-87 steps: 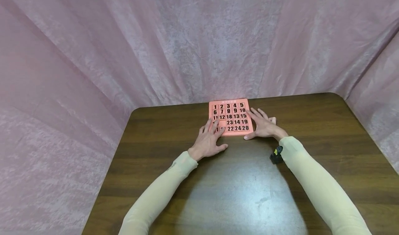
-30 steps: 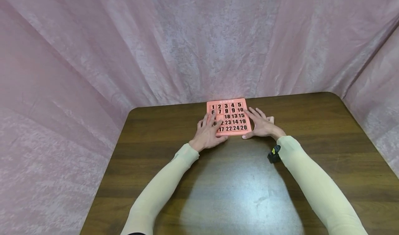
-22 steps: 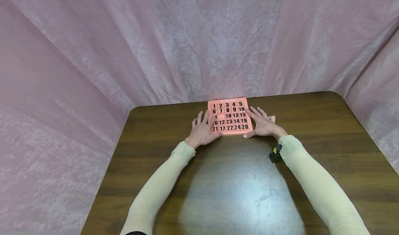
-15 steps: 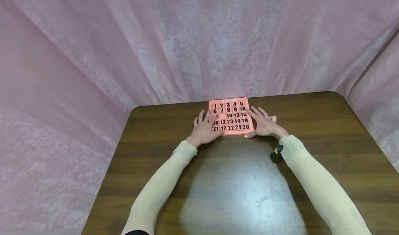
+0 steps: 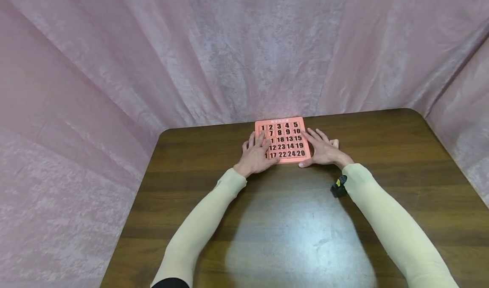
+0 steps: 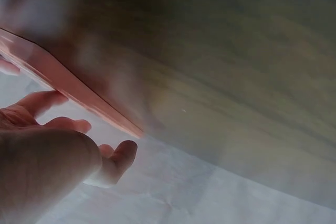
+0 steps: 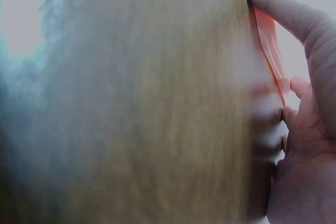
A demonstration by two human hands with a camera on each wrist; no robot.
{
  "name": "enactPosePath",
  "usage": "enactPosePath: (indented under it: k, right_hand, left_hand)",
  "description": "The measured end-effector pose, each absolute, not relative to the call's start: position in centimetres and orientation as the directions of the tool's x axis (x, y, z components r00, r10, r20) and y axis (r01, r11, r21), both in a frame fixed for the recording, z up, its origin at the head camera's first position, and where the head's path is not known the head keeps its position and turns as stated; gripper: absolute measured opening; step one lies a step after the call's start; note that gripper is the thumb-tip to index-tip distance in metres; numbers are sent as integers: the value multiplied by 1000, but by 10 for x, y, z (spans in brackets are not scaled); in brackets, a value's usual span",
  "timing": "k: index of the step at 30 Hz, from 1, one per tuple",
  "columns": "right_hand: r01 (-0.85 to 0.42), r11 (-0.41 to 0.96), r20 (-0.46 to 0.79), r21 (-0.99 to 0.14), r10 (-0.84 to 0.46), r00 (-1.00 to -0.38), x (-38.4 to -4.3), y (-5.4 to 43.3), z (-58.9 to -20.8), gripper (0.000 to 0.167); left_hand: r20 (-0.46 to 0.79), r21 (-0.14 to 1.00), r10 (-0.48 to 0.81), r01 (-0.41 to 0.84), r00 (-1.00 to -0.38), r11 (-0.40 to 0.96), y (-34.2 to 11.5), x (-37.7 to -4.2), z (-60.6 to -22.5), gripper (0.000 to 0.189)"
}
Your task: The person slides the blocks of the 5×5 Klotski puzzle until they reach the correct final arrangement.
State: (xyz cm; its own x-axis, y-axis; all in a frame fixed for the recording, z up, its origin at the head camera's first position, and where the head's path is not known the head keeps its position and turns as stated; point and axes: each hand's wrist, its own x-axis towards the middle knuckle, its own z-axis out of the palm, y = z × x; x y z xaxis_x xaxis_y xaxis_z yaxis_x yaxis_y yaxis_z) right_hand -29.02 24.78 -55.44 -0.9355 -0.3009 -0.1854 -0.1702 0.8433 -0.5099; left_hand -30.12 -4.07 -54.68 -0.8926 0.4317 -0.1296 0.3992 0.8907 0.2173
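A pink number sliding puzzle (image 5: 279, 121) lies at the table's back edge, its black-numbered tiles facing up. My left hand (image 5: 256, 157) reaches over its left side, fingers extended onto the left-hand tiles, thumb by the near edge. The fingers hide several tiles in the two left columns, including any gap there. Beside the right edge rests my right hand (image 5: 324, 150), spread, index fingertip at the edge and thumb at the near right corner. In the left wrist view the left hand (image 6: 47, 150) is beside the puzzle's side (image 6: 79, 85); the right wrist view shows the right thumb along the puzzle's edge (image 7: 269, 40).
The brown wooden table (image 5: 183, 194) has rounded back corners. Pink velvet curtain (image 5: 244, 46) hangs right behind it and on both sides. A small black device (image 5: 338, 187) sits at the right wrist.
The 12 tile has gone down a row. The tile I take for 11 has since slid right into the gap, with my left hand moving right over it. My right hand stays put.
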Motion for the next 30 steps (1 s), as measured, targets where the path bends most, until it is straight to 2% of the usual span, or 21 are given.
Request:
enactPosePath:
  k: [8,19,25,30]
  right_hand:
    - [-167,838,-175,-519,-295,-939,-293,249,-555,137]
    - [-171,829,-167,-532,-301,-939,-293,251,-563,139]
    - [-164,836,-177,-524,-295,-939,-295,253,-562,138]
    - [-169,830,-180,-532,-305,-935,-296,250,-566,141]
  left_hand:
    - [-149,217,440,405,-886,888,-28,-300,-539,88]
    - [-137,187,431,404,-892,895,-61,-284,-549,95]
    - [-123,141,456,439,-881,887,-67,-287,-562,97]
    - [-125,130,436,421,-891,898,-68,-285,-562,97]
